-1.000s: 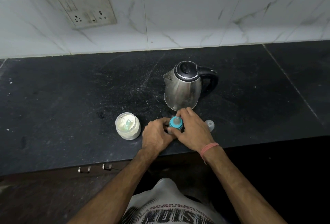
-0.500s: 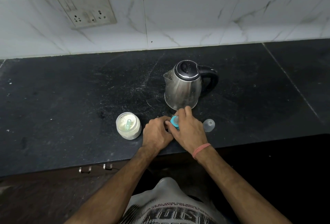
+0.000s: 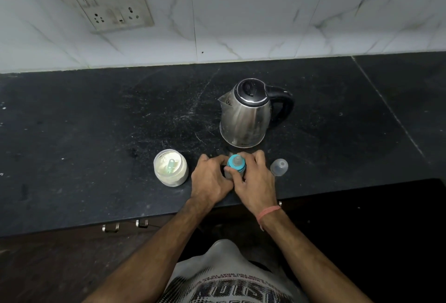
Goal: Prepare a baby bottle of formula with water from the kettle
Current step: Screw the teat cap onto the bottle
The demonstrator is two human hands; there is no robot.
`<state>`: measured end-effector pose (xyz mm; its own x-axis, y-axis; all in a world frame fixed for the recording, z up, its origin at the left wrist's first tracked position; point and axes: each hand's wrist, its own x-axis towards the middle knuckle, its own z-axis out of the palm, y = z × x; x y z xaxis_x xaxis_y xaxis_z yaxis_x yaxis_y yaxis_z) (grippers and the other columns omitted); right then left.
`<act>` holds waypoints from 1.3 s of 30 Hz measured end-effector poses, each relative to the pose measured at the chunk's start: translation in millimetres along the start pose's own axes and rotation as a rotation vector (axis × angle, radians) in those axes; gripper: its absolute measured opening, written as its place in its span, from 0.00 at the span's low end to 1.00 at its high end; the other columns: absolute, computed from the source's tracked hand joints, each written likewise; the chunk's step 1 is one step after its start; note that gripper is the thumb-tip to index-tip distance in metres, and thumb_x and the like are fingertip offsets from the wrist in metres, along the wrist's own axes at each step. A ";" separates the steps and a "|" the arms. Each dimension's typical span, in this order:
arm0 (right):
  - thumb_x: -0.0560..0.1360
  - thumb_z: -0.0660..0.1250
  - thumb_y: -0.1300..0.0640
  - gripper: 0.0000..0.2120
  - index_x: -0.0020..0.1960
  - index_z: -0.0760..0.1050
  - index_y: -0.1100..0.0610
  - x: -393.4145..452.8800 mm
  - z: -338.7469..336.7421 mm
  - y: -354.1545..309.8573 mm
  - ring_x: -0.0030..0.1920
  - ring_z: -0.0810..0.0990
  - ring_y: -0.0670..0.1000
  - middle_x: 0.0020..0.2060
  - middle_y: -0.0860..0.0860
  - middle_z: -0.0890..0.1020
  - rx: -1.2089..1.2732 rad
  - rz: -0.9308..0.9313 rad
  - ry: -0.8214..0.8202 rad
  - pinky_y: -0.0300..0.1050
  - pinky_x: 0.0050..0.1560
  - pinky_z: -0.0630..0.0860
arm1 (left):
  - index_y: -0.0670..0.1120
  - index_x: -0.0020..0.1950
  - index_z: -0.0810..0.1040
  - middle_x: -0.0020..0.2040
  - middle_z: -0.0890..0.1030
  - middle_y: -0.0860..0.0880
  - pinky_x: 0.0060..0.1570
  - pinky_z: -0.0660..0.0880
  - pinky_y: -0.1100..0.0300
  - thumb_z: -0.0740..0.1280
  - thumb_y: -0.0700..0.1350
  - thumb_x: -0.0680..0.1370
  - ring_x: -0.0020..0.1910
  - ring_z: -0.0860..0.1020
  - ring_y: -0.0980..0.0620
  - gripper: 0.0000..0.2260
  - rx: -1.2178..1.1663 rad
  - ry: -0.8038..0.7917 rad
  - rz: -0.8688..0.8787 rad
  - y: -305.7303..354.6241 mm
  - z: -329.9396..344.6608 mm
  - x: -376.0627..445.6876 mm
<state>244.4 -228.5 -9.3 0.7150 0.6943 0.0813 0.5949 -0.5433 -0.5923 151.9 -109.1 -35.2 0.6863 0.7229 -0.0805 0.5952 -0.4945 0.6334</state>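
A baby bottle with a blue collar and clear teat stands upright on the black counter, just in front of the steel kettle. My left hand grips the bottle's body from the left. My right hand curls round the blue collar from the right. Most of the bottle's body is hidden by my fingers. An open jar of white formula powder with a blue scoop inside sits to the left. The bottle's clear cap lies to the right.
A tiled wall with a socket plate rises behind the counter. The counter's front edge runs just under my wrists, with drawer handles below it. Bare counter stretches to both sides.
My right hand has turned on the blue collar, its fingers shifting round the teat and back. The left hand has stayed on the bottle's body. The bottle stands in the same spot.
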 end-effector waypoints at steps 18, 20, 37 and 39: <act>0.81 0.77 0.56 0.29 0.76 0.76 0.35 -0.1 -2.5 19.2 0.34 0.81 0.50 0.55 0.45 0.90 0.610 0.158 -0.176 0.57 0.48 0.87 | 0.59 0.70 0.84 0.53 0.84 0.56 0.53 0.74 0.57 0.81 0.60 0.73 0.58 0.72 0.57 0.26 0.006 -0.006 -0.025 -6.0 5.5 1.0; 0.80 0.78 0.54 0.27 0.73 0.78 0.32 -9.0 9.3 14.6 0.31 0.81 0.54 0.47 0.51 0.90 0.599 0.232 -0.076 0.59 0.44 0.86 | 0.57 0.69 0.85 0.51 0.84 0.56 0.54 0.75 0.55 0.80 0.58 0.74 0.56 0.73 0.54 0.24 0.028 0.024 -0.013 -4.2 6.7 -2.4; 0.76 0.81 0.61 0.22 0.65 0.82 0.45 -16.6 11.6 -7.1 0.32 0.81 0.46 0.57 0.36 0.87 0.642 0.214 0.081 0.42 0.38 0.81 | 0.54 0.67 0.87 0.40 0.71 0.61 0.55 0.77 0.46 0.78 0.52 0.76 0.52 0.72 0.50 0.20 0.119 0.054 0.098 3.2 0.5 -7.5; 0.75 0.81 0.61 0.23 0.66 0.81 0.44 -16.3 12.6 -12.0 0.38 0.86 0.48 0.59 0.35 0.86 0.672 0.230 0.102 0.50 0.43 0.86 | 0.55 0.68 0.87 0.41 0.73 0.60 0.55 0.76 0.47 0.78 0.54 0.76 0.51 0.70 0.51 0.20 0.127 0.044 0.102 3.0 0.1 -6.3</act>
<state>221.0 -227.4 -13.6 0.8457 0.5313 -0.0499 0.0935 -0.2397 -0.9663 149.4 -115.1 -32.9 0.7284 0.6849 0.0148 0.5735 -0.6214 0.5338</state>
